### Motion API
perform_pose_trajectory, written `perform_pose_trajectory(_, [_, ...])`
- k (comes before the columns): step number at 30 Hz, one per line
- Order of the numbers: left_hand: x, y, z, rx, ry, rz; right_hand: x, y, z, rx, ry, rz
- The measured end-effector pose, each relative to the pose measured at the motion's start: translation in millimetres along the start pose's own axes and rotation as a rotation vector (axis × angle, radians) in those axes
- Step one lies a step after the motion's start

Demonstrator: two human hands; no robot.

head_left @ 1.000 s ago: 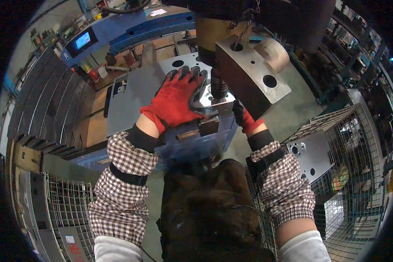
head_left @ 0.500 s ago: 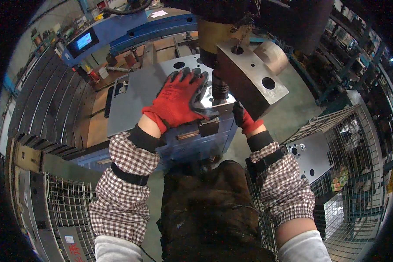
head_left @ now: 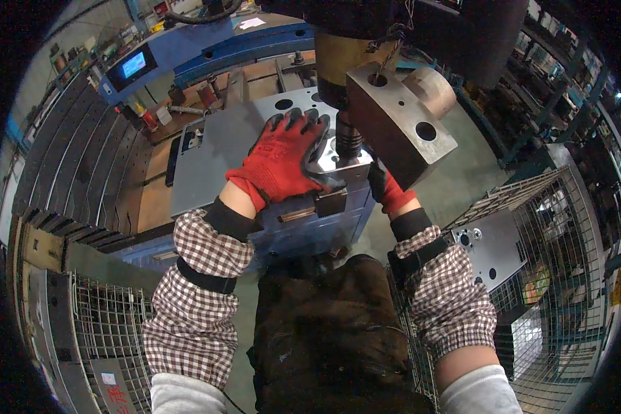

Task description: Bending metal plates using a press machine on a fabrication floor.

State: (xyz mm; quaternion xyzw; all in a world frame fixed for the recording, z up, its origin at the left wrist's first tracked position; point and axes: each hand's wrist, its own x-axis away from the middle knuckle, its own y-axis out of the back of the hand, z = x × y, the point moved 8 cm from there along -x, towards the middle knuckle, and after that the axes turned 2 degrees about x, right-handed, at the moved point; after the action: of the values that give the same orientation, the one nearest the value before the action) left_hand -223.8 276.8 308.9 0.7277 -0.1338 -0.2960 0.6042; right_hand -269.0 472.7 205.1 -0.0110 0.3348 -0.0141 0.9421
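Note:
A flat grey metal plate with round holes lies on the blue machine. My left hand, in a red glove with black fingers, rests flat on it, fingers stretched toward the far side. At the plate's right corner, my gloved right hand holds the edge; a thick steel block in front hides part of its fingers. Between the hands, a dark ribbed spindle tool stands upright with its lower end at the shiny corner of the plate. Whether it turns I cannot tell.
A lit control screen stands at the far left. Dark slatted covers flank the machine. A wire basket on the right holds another holed plate; a second wire basket stands at the lower left.
Both hands keep their places on the plate. The whole picture has shifted very slightly; nothing has plainly been moved or let go.

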Motion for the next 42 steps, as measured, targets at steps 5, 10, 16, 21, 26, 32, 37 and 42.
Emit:
perform_pose_trajectory(5, [2, 0, 2, -0.012, 0.01, 0.011, -3, -11, 16, -0.054, -0.093, 0.004])
perform_pose_trajectory(10, [0, 2, -2, 0.005, -0.023, -0.013, 1, -5, -12, -0.337, -0.425, -0.111])
perform_pose_trajectory(16, [2, 1, 1, -0.01, -0.026, 0.011, 1, 1, 20, 0.064, -0.106, 0.007])
perform_pose_trajectory(21, [0, 2, -4, -0.05, -0.024, 0.018, -20, 29, 41, -0.028, -0.196, 0.007])
perform_pose_trajectory(26, [3, 1, 1, -0.051, 0.02, 0.026, -57, 68, 158, -0.004, -0.016, -0.237])
perform_pose_trajectory(32, [2, 0, 0, -0.008, 0.01, 0.026, -53, 40, 311, 0.343, 0.839, -0.108])
perform_pose_trajectory(37, [4, 4, 0, 0.012, 0.009, 0.032, -47, 19, 326, 0.588, 0.969, -0.229])
perform_pose_trajectory(42, [2, 4, 0, 0.005, -0.012, 0.007, -47, 6, 336, 0.99, 1.101, -0.18])
